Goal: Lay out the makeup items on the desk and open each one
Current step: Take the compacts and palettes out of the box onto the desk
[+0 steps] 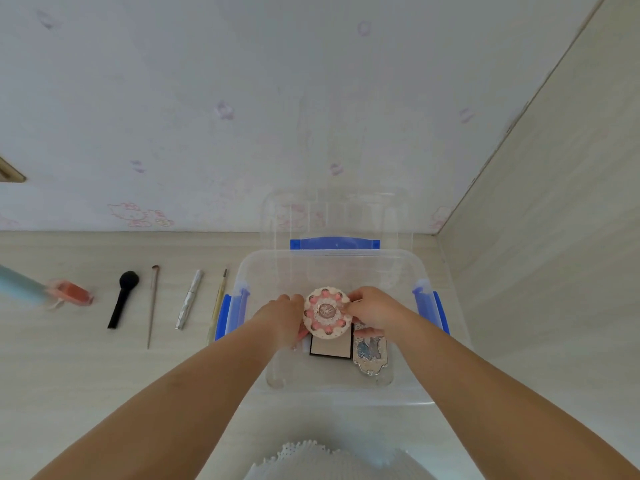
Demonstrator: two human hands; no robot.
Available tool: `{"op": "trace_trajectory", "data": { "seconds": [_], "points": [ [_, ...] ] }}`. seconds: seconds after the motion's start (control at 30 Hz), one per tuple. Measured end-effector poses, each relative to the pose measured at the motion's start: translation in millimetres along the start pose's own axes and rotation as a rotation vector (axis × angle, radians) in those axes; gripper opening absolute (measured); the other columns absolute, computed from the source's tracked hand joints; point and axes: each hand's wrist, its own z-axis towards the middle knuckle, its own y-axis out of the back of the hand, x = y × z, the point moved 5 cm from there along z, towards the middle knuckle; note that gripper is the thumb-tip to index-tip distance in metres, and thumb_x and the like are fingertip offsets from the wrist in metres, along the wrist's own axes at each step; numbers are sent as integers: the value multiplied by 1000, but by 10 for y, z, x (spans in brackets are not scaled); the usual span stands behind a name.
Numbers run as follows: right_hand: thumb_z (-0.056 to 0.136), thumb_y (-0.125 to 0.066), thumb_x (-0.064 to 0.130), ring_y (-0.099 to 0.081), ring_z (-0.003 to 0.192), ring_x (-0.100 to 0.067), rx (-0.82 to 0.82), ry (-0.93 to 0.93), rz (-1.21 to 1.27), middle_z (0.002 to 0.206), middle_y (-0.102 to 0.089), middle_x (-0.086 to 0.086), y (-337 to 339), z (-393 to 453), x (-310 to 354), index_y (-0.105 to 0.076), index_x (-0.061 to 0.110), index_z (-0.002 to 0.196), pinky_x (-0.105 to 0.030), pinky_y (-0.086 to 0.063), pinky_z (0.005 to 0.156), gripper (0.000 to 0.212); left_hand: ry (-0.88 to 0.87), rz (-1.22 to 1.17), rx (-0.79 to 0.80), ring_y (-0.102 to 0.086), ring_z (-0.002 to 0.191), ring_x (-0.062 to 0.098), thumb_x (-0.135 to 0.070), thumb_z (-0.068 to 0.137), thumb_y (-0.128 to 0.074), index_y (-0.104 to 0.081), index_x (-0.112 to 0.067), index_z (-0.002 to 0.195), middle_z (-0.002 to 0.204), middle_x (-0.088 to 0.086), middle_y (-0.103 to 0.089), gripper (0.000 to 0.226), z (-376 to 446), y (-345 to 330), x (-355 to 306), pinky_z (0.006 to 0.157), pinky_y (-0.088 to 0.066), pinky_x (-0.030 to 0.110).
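Head cam showed left hand [289,315] & right hand [372,311] both grasping round compact [327,313] over clear box [420,268]; best lifted level, set by desk [69,368] items, then opened.

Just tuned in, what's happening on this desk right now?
A person holds a round pink compact with the left hand and right hand over an open clear bin. Two more cases, a white one and a silver one, lie inside. Brushes and tubes, including a black brush, are lined up on the desk to the left.
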Motion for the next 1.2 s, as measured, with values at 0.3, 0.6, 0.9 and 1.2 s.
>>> {"op": "trace_trajectory", "data": {
  "seconds": [0.3,0.6,0.9,1.2],
  "points": [
    [91,-56,22,-54,100,-19,-70,45,-36,106,-55,-4,69,-73,61,-52,20,95,-29,-54,74,6,12,106,-141,-53,106,30,-28,88,-56,-43,-8,119,117,12,-46,39,11,13,-47,81,-45,33],
    [91,-58,27,-56,105,-19,-89,166,19,117,-57,-5,175,-275,210,-52,20,112,-35,-55,79,23,21,-56,-242,-61,97,28,-38,85,-59,-45,-10,112,108,8,-56,41,-178,311,-80,70,-44,31],
    [91,-58,25,-59,97,-17,36,337,324,111,-63,-6,274,-735,574,-59,17,111,-32,-56,73,21,78,-763,-448,-67,65,18,-16,76,-71,-52,-19,102,86,-4,-63,33,-986,786,322,62,-56,28],
    [90,-59,28,-61,93,-13,206,423,268,103,-68,-1,-303,-1003,790,-65,22,108,-31,-57,76,19,127,-1357,-555,-65,86,14,-8,77,-74,-54,-18,109,101,4,-65,39,-1673,503,848,64,-59,26]
  ]
}}
